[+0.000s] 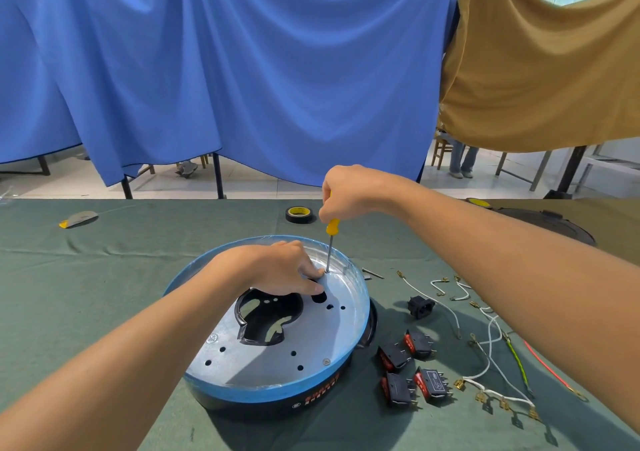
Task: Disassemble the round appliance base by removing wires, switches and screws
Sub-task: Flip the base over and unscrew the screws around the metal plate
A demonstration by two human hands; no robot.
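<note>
Left hand point(277, 270) presses the rigid, probably slick round base point(263, 364) from above; right hand point(346, 194) grips a screwdriver point(330, 242) near its far rim.

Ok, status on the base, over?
Right hand grips screwdriver, tip on far screw. Left hand presses round base. Switches, wires already out. Nothing blocking.

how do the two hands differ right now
The right hand is raised, gripping the yellow-handled screwdriver nearly upright; the left hand lies low on the base's metal plate, fingertips beside the screwdriver's tip. Both work at the same spot near the far rim.
</note>
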